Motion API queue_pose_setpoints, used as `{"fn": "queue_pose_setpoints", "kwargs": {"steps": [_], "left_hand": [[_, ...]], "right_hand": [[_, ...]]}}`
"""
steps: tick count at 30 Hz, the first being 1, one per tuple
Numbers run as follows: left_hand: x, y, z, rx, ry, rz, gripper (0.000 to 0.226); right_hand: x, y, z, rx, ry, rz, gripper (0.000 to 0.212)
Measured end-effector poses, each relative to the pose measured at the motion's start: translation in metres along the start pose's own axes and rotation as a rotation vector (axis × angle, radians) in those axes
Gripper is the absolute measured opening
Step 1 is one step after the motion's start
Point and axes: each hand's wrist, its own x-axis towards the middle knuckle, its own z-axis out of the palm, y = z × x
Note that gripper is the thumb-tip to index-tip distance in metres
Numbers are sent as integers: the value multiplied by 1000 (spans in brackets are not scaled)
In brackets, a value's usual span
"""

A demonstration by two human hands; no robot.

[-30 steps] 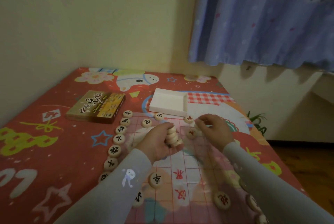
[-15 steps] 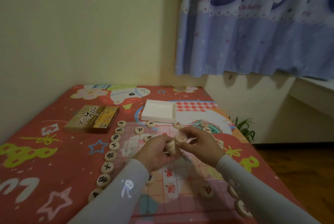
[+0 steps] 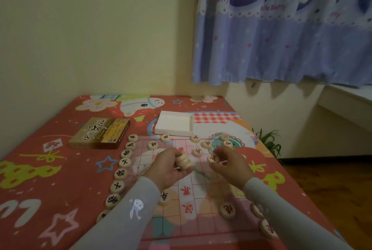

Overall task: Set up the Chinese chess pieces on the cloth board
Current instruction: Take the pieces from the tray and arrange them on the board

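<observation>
A thin cloth board [image 3: 187, 217] with a red grid lies on the red patterned cover. My left hand [image 3: 171, 166] grips a short stack of wooden chess pieces [image 3: 184, 161] above the board's middle. My right hand [image 3: 229, 164] pinches a single red-marked piece [image 3: 213, 158] just to the right of the stack. A row of black-marked pieces [image 3: 122, 166] lines the board's left edge. Several red-marked pieces [image 3: 198, 152] lie along the far side, and more [image 3: 227, 210] lie at the near right.
A brown chess box [image 3: 100, 134] lies at the far left of the board. An open white tray [image 3: 175, 123] sits behind the board. The wall and a blue curtain [image 3: 281, 28] stand beyond. The cover's right edge drops to a wooden floor [image 3: 332, 189] with a small plant [image 3: 269, 143].
My right hand has come away from the stack to the right with one red-marked piece. The camera has tilted up, and both hands sit lower in view.
</observation>
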Motion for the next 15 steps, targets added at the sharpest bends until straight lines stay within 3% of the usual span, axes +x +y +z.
{"fn": "queue_pose_setpoints", "kwargs": {"steps": [3,8,13,15], "left_hand": [[1,-4,-4,38,8,1,5],[-5,-9,-8,106,-3,-3,18],[-7,-11,-10,154,5,-2,18],[-6,-13,-10,175,6,2,13]], "right_hand": [[-4,0,13,-144,-92,23,18],[-7,-5,30,-228,-95,-8,15],[-6,-7,33,-238,-94,-35,18],[-8,-12,26,-89,-37,-53,15]]}}
